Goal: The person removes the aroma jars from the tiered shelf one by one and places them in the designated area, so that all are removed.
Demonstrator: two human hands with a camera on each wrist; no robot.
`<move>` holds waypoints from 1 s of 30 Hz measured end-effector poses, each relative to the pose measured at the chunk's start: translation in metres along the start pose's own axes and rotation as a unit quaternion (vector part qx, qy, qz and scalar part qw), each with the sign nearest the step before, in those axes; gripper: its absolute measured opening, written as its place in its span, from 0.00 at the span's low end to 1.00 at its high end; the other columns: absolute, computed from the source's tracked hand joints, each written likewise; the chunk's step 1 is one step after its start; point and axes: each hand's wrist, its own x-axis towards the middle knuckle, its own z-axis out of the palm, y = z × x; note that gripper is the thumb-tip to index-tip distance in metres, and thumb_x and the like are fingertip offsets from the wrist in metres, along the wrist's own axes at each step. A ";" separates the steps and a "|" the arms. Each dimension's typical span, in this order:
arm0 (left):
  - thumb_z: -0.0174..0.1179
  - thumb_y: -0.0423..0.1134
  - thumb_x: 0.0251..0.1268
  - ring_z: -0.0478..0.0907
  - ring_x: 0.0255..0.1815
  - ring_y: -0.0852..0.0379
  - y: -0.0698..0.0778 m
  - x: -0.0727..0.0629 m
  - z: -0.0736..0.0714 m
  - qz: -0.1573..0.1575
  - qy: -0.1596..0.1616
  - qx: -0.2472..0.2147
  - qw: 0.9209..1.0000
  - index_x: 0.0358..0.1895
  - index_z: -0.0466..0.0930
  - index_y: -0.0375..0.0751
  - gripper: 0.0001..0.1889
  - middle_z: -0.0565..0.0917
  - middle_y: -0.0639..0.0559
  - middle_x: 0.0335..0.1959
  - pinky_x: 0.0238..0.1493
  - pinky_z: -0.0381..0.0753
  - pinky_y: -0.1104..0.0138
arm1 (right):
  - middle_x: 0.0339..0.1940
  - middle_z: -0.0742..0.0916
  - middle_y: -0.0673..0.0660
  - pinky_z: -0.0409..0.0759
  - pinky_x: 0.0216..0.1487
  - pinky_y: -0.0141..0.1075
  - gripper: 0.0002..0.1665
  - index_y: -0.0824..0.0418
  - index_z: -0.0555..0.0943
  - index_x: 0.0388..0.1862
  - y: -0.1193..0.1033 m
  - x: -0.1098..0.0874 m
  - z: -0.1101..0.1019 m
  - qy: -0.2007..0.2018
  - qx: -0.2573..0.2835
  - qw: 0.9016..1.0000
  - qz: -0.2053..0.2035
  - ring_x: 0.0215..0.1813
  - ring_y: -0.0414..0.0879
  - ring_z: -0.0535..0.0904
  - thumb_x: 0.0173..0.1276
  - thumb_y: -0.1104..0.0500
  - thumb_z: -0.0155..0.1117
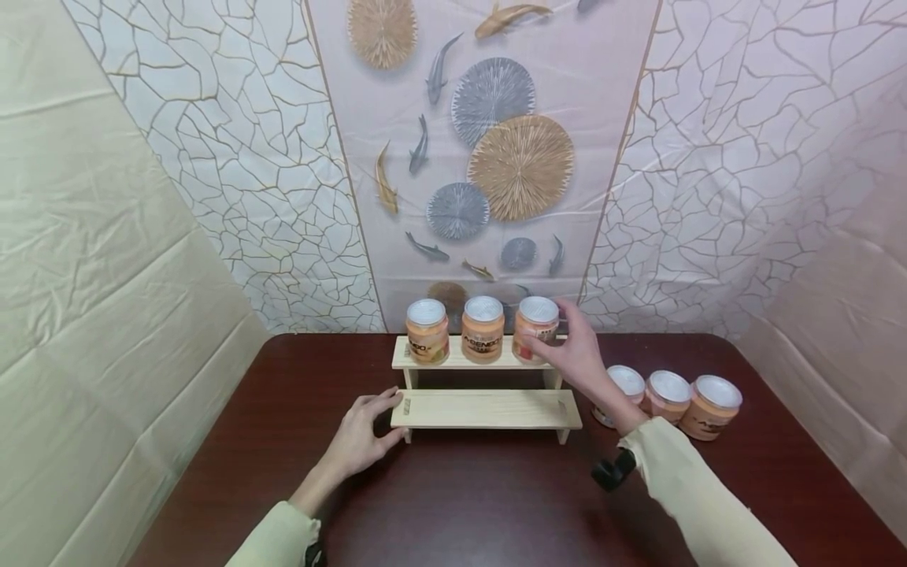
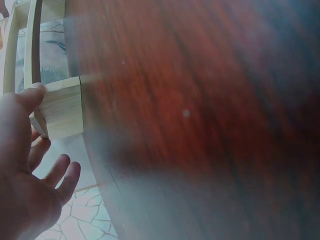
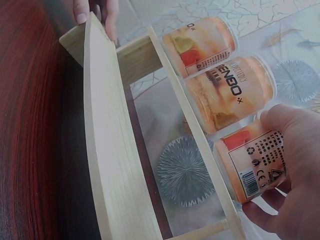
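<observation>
A two-tier pale wood rack (image 1: 489, 409) stands on the table. My left hand (image 1: 363, 433) holds the left end of its lower shelf, thumb at one edge and a finger at the other; the left wrist view shows the remaining fingers off the wood. On the upper shelf are three orange-labelled jars with white lids: a left jar (image 1: 427, 335), a middle jar (image 1: 483, 332) and a right jar (image 3: 252, 162). My right hand (image 1: 577, 353) grips that right jar, which sits upright at the shelf's right end. The lower shelf bears no jar.
Three similar jars stand close together on the table to the right: one partly behind my right forearm (image 1: 627, 381), then a second jar (image 1: 668, 394) and a third jar (image 1: 711, 408). Patterned cloth (image 1: 453, 157) hangs behind the dark red-brown table (image 1: 468, 504).
</observation>
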 end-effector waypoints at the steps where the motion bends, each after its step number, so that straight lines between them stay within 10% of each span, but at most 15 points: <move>1: 0.76 0.39 0.54 0.75 0.57 0.38 0.000 0.000 0.000 -0.001 -0.001 -0.001 1.000 0.62 0.81 0.35 0.30 0.79 0.43 0.64 0.53 0.75 0.41 | 0.54 0.78 0.67 0.79 0.49 0.54 0.40 0.69 0.69 0.66 0.000 0.000 0.000 0.000 -0.002 1.000 0.001 0.52 0.63 0.78 0.58 0.61 0.78; 14: 0.76 0.39 0.53 0.76 0.56 0.39 -0.001 -0.001 0.001 0.006 0.007 0.006 1.000 0.61 0.81 0.35 0.29 0.79 0.44 0.63 0.50 0.77 0.43 | 0.50 0.82 0.64 0.81 0.40 0.41 0.41 0.66 0.71 0.66 -0.007 -0.007 -0.009 0.011 -0.003 1.000 0.014 0.42 0.57 0.81 0.56 0.57 0.80; 30: 0.76 0.38 0.53 0.75 0.57 0.40 -0.001 -0.001 0.001 -0.002 0.006 0.001 1.000 0.60 0.82 0.35 0.29 0.79 0.44 0.64 0.53 0.76 0.44 | 0.50 0.83 0.65 0.74 0.45 0.51 0.42 0.63 0.72 0.67 -0.013 -0.044 -0.046 0.037 -0.049 0.998 0.023 0.49 0.58 0.79 0.55 0.56 0.80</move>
